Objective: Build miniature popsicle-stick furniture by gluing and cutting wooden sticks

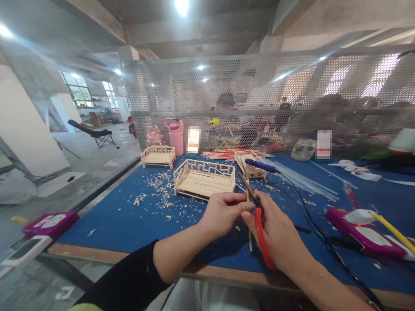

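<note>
In my right hand (pixel 275 226) is a pair of red-handled scissors (pixel 260 235), blades pointing up and away to the left. My left hand (pixel 223 214) pinches a thin wooden stick (pixel 250 237) that runs upright beside the scissors, its lower end hanging below my fingers. Whether the blades touch the stick cannot be made out. Just beyond my hands stands a miniature wooden bench (pixel 204 183) with a latticed back. A smaller bench (pixel 158 156) sits at the table's far left, and another small wooden frame (pixel 251 166) stands behind the scissors.
Wood scraps (pixel 155 185) litter the blue table (pixel 113 229). A blue glue gun (pixel 261 165) trails a black cable on the right, near clear glue sticks (pixel 304 179). Red-tipped sticks (pixel 227 154), a pink bottle (pixel 176 138) and a mesh screen (pixel 194 86) are behind. A purple power strip (pixel 366 233) lies right.
</note>
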### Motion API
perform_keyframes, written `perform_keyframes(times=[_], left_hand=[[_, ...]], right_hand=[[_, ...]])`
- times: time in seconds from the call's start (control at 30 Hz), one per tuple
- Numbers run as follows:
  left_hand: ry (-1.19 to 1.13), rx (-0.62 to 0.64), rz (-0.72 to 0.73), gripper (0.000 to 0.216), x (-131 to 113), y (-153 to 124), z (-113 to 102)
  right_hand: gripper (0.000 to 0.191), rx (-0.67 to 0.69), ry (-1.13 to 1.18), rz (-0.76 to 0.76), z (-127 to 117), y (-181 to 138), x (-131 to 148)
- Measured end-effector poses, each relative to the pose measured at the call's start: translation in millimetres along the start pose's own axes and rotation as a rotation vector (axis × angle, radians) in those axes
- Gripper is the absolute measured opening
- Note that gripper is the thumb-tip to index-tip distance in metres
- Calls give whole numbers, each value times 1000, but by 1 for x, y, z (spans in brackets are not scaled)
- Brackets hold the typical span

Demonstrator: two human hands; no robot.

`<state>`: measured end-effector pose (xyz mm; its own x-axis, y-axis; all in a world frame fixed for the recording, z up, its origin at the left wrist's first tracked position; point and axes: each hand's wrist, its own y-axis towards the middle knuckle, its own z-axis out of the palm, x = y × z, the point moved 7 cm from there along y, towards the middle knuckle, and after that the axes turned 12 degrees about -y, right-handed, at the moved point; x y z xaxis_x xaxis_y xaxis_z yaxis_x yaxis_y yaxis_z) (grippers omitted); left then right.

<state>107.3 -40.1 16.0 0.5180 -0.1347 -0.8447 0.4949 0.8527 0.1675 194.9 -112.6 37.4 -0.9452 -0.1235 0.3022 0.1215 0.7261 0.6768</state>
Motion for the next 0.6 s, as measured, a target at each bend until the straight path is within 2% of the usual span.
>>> perform_keyframes(times=[0.17, 0.3, 0.37, 0.43, 0.53, 0.6], left_hand=[[15, -40, -58, 36, 1, -1, -1], [87, -28, -96, 38, 5, 0, 0], [156, 5, -110, 35, 7, 1, -1], [232, 30, -110, 33, 6, 2, -2], [458, 96, 31, 30, -8, 3, -1], [712, 169, 233, 28, -24, 0, 5]], right_hand=[[33, 74, 49, 10, 2, 2, -2], [36, 154, 33, 88, 0, 5, -12], [38, 218, -45, 156, 0, 8, -23], [40, 309, -222, 245, 0, 10, -42], [41, 448, -508, 314, 2, 15, -74], [30, 542, -575, 220, 10, 19, -86]])
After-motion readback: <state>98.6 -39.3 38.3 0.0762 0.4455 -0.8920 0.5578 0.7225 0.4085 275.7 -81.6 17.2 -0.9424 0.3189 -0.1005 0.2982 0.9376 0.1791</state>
